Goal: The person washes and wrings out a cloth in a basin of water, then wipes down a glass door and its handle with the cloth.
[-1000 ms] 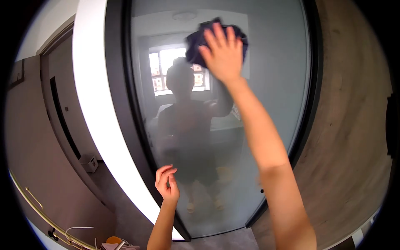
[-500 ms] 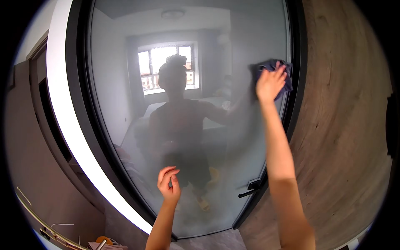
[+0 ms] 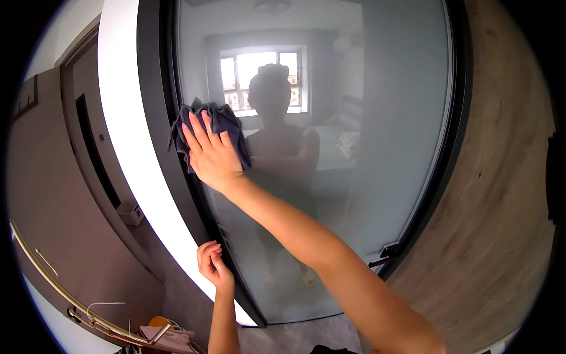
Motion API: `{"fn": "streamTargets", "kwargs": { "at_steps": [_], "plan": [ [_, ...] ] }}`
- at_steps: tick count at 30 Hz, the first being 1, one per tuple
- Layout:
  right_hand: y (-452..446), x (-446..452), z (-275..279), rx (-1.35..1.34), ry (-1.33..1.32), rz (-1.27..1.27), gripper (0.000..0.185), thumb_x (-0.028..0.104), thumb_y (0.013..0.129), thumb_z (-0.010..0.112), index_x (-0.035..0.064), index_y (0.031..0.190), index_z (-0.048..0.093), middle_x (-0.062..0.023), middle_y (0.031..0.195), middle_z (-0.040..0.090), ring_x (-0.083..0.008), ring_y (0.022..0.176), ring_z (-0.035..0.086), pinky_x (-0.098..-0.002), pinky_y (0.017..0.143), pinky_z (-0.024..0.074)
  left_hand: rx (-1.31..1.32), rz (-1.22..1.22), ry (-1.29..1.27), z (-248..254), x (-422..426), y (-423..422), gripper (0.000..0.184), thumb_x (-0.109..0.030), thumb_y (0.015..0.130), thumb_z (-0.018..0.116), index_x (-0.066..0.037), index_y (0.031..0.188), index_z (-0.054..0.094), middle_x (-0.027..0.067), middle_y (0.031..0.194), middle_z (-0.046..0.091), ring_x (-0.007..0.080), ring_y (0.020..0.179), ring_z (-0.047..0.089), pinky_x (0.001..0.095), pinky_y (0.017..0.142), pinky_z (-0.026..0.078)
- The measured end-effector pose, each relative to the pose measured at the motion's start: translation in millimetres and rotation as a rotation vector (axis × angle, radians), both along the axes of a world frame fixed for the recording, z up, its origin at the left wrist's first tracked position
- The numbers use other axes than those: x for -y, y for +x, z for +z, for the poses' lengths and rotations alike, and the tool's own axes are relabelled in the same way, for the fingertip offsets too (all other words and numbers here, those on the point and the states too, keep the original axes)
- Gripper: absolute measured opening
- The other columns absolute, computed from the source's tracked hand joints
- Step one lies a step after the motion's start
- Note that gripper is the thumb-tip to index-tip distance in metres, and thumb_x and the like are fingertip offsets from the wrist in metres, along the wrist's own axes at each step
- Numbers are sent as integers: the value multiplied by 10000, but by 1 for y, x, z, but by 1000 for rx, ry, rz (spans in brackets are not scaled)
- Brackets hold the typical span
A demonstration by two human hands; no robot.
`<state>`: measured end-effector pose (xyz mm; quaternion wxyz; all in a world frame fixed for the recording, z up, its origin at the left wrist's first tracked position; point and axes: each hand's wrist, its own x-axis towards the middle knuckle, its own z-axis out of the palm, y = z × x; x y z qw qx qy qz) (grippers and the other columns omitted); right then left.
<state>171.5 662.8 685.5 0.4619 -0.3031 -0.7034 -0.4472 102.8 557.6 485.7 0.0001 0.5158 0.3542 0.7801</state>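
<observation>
My right hand presses a dark blue-grey cloth against the left edge of the glass door panel, where the glass meets the black frame. Its fingers are spread over the bunched cloth, pinning it there. Lower down, my left hand is raised in front of the frame's left side, fingers loosely curled in and nothing in them. On the glass a person's dark reflection shows, with a bright window behind.
A black door handle juts out at the lower right of the door. Wood-grain panelling covers the right side. At lower left a brass-coloured rail curves past a pink item. Further left stands a brown door.
My right hand has carried the cloth from the glass's right edge across to its left edge. My left hand has shifted slightly left in view and its fingers are more curled. The view has turned left.
</observation>
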Motion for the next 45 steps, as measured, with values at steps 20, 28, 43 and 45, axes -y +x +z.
{"fn": "streamTargets", "kwargs": {
  "at_steps": [20, 28, 43, 45],
  "plan": [
    [461, 33, -59, -548, 113, -440, 563, 321, 890, 361, -80, 1284, 359, -263, 1417, 215, -445, 1302, 186, -491, 1058, 163, -186, -319, 60, 11, -19, 137, 118, 40, 799, 511, -5, 815, 619, 108, 872, 598, 195, 717, 577, 262, 623, 463],
    [304, 13, 68, -645, 182, -567, 509, 338, 865, 446, 18, 1260, 435, -197, 1382, 312, -409, 1236, 302, -497, 1008, 248, -195, -184, 92, 5, -24, 76, 115, 20, 814, 506, -6, 817, 617, 113, 867, 595, 178, 675, 571, 253, 599, 460],
    [62, 3, -33, 154, -75, -109, 541, 379, 818, 539, 130, 1291, 453, -84, 1424, 306, -279, 1297, 286, -423, 814, 358, -187, -233, 41, -12, -18, 11, 197, -128, 919, 467, 10, 842, 586, 111, 894, 571, 128, 637, 526, 225, 562, 425],
    [102, 13, -47, 134, -121, -181, 559, 391, 784, 567, 147, 1277, 467, -80, 1411, 328, -301, 1283, 300, -424, 785, 364, -189, -284, 38, -15, -19, 15, 198, -130, 918, 471, 8, 842, 591, 106, 897, 573, 129, 648, 531, 224, 567, 429]
  ]
}}
